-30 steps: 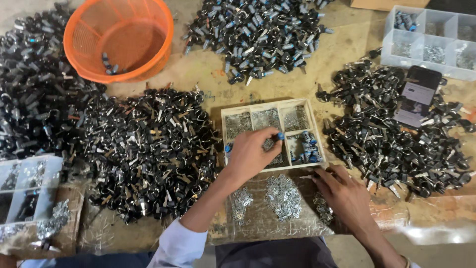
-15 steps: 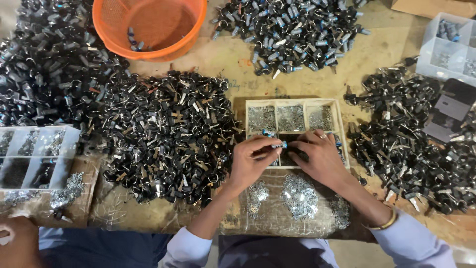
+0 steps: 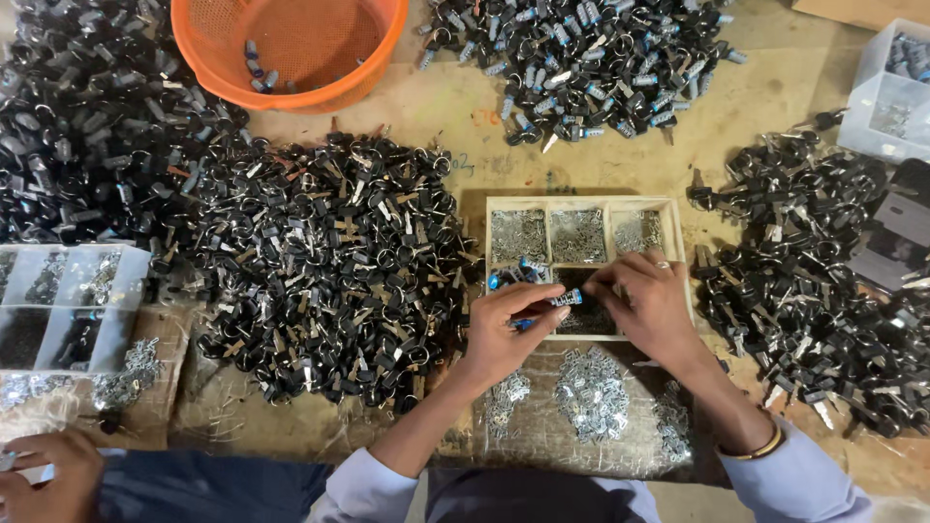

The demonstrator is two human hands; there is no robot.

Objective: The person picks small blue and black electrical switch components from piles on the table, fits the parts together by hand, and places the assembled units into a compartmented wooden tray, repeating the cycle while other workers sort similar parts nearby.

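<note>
My left hand (image 3: 506, 331) and my right hand (image 3: 649, 308) meet over the front of a small wooden compartment tray (image 3: 581, 202). Between their fingertips they pinch a small blue-and-silver cylinder part (image 3: 568, 297). The left hand also seems to keep another blue part (image 3: 524, 323) against its palm. The tray's back cells hold small silver pieces, and more blue parts (image 3: 513, 274) lie in its front left cell. Loose silver pieces (image 3: 591, 392) are heaped on plastic sheet just in front of the tray.
A big heap of black keys on rings (image 3: 329, 261) lies left of the tray, another (image 3: 823, 291) to the right. Blue cylinders (image 3: 581, 48) are piled at the back beside an orange basket (image 3: 291, 48). Clear plastic organisers (image 3: 68, 305) (image 3: 891, 87) stand at both sides. Another person's hand (image 3: 44, 475) shows bottom left.
My right hand came up from the table's near edge to join the left over the tray. Both hands now pinch the blue part. The view shifted, with the tray now further right.
</note>
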